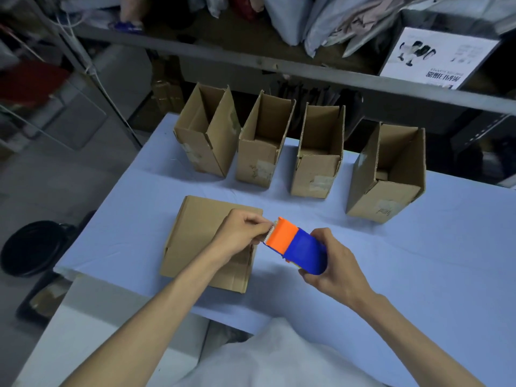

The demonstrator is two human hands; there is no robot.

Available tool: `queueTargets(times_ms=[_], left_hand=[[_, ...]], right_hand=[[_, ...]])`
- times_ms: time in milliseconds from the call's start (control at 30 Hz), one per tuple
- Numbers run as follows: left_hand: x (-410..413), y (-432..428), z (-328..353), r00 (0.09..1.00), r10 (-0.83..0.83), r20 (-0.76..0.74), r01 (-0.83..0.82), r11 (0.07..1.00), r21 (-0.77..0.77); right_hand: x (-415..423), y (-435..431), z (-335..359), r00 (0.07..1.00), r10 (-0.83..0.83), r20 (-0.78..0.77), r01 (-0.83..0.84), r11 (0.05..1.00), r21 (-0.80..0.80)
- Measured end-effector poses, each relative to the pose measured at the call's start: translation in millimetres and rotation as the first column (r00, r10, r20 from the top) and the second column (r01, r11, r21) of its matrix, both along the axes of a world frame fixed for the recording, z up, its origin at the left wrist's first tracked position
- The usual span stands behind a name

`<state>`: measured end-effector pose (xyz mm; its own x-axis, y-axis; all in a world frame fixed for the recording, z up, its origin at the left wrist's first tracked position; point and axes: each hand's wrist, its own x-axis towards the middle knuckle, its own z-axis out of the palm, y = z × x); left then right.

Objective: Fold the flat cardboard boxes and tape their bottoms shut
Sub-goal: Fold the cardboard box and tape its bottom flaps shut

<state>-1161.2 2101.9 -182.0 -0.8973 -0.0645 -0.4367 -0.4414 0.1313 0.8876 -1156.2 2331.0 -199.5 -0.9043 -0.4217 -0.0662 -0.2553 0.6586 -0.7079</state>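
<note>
Blue cloth covers the table [418,261], and a metal shelf [223,58] full of bags runs behind it. Four folded boxes stand open in a row along the far edge: the left box [206,141], the second box [262,152], the third box [318,163] and the right box [388,177], which sits a bit apart. One flat box [195,236] lies near the front edge, toward the left corner. Over it, the left hand [240,233] pinches something thin at the orange toothed end of the tape dispenser [296,247]. It looks like the tape end [269,229], but it is too small to be sure. The right hand [335,266] wraps its fingers round the dispenser's blue body, just beside the flat box.
</note>
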Motion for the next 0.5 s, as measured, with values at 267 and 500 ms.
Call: queueTargets(times_ms=[267,500], left_hand=[[13.3,2.9,-13.2,0.996,0.068,0.054,-0.041,0.916,-0.398],[22.3,7.2,-15.6,0.986,0.103,0.133,-0.031,0.888,-0.458]], right_hand=[[-3.5,3.6,-1.4,0.993,0.121,0.004,-0.121,0.992,0.027],[-11.8,7.1,1.9,0.962,0.272,-0.023,-0.27,0.961,0.068]])
